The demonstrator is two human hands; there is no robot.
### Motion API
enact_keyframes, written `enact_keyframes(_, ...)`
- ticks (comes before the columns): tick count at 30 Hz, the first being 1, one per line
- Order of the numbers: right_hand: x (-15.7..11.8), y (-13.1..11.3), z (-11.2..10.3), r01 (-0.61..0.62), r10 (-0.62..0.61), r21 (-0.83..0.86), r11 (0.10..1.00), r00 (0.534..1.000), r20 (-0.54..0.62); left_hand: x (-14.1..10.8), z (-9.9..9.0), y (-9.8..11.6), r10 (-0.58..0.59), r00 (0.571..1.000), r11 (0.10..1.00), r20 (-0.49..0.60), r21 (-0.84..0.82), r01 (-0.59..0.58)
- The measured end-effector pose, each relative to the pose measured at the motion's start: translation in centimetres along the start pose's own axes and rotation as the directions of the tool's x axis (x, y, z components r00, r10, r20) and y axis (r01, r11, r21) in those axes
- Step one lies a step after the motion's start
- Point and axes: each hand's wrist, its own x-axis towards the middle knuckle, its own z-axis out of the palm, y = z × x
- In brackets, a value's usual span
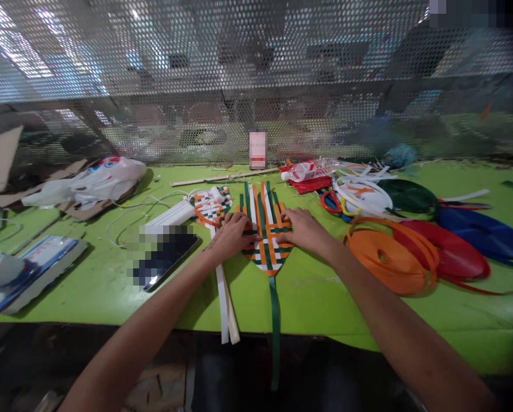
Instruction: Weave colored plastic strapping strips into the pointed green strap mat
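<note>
Hands (231, 236) on woven piece (265, 249), plastic bag (114, 178), contents unclear

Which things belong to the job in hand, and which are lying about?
Job:
flat woven piece of orange, white and green strips, under left hand and right hand
likely, by colour: orange plastic coil, white plastic coil, green plastic coil

Probably lying about:
black rectangular phone
crumpled white plastic bag
red plastic coil, blue plastic coil (colours not woven in)

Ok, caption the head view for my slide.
Left hand and right hand touching opposite sides of an orange, green and white woven-strip piece on a lime-green table.
</note>
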Motion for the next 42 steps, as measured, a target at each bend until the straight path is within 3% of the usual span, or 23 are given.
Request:
enact_keyframes(12,-0.5,-2.9,-0.4,0.288,-0.286,-0.02,0.958,0.957,0.052,-0.4,-0.6,0.4,0.028,1.0,1.0,-0.013,0.014,-0.028)
enact_keyframes(18,-0.1,-3.7,0.9,0.337,-0.336,0.016,0.942,0.942,-0.009,-0.4,-0.5,0.4,0.025,1.0,1.0,-0.012,0.013,-0.025)
enact_keyframes(22,0.6,-3.7,1.5,0.365,-0.365,-0.013,0.931,0.931,0.013,-0.3,-0.4,0.4,0.023,1.0,1.0,-0.019,0.019,-0.023)
enact_keyframes(25,1.0,-3.7,1.7,0.378,-0.374,-0.092,0.921,0.926,0.06,-0.2,-1.9,-0.1,0.133,0.987,0.991,-0.092,0.036,-0.13)
enact_keyframes(27,1.1,-3.7,1.8,0.386,-0.376,-0.135,0.913,0.922,0.092,-0.4,-3.9,-0.7,0.229,0.946,0.973,-0.228,0.03,-0.228)
enact_keyframes(28,1.1,-3.8,1.8,0.39,-0.378,-0.149,0.909,0.92,0.104,-0.5,-5.0,-1.1,0.213,0.907,0.975,-0.363,0.015,-0.223)
enact_keyframes(29,1.0,-3.9,1.7,0.394,-0.38,-0.158,0.905,0.918,0.111,-0.7,-6.2,-1.6,0.144,0.837,0.984,-0.528,-0.015,-0.179)
enact_keyframes(31,0.8,-4.2,1.6,0.394,-0.38,-0.175,0.902,0.919,0.108,-1.1,-8.3,-2.7,-0.036,0.615,0.99,-0.787,-0.112,-0.085)
enact_keyframes(32,0.7,-4.4,1.6,0.39,-0.377,-0.183,0.902,0.92,0.102,-1.2,-9.0,-3.3,-0.113,0.525,0.984,-0.844,-0.167,-0.056)
enact_keyframes(33,0.6,-4.6,1.5,0.385,-0.373,-0.189,0.903,0.923,0.098,-1.3,-9.5,-4.0,-0.168,0.472,0.976,-0.865,-0.212,-0.041)
enact_keyframes(34,0.5,-4.8,1.5,0.379,-0.367,-0.194,0.905,0.925,0.098,-1.3,-9.8,-4.6,-0.209,0.478,0.967,-0.853,-0.253,-0.029)
enact_keyframes(35,0.4,-5.0,1.4,0.373,-0.359,-0.197,0.907,0.928,0.103,-1.3,-10.0,-5.2,-0.243,0.545,0.955,-0.803,-0.296,-0.009)
enact_keyframes(36,0.3,-5.1,1.4,0.367,-0.352,-0.2,0.908,0.93,0.11,-1.2,-9.9,-5.8,-0.262,0.658,0.944,-0.706,-0.329,0.023)
enact_keyframes(37,0.3,-5.3,1.4,0.362,-0.344,-0.205,0.909,0.932,0.117,-1.2,-9.8,-6.2,-0.257,0.79,0.937,-0.557,-0.344,0.061)
enact_keyframes(38,0.3,-5.4,1.4,0.359,-0.34,-0.211,0.909,0.933,0.122,-1.2,-9.6,-6.6,-0.232,0.896,0.933,-0.38,-0.348,0.094)
enact_keyframes(39,0.3,-5.4,1.4,0.358,-0.337,-0.217,0.908,0.933,0.126,-1.2,-9.4,-6.7,-0.195,0.958,0.928,-0.209,-0.354,0.112)
enact_keyframes(40,0.3,-5.4,1.4,0.358,-0.337,-0.222,0.907,0.933,0.129,-1.3,-9.4,-6.8,-0.159,0.985,0.916,-0.07,-0.382,0.121)
enact_keyframes(42,0.3,-5.4,1.4,0.359,-0.336,-0.223,0.906,0.932,0.132,-1.7,-9.6,-6.6,-0.107,0.992,0.844,0.073,-0.52,0.129)
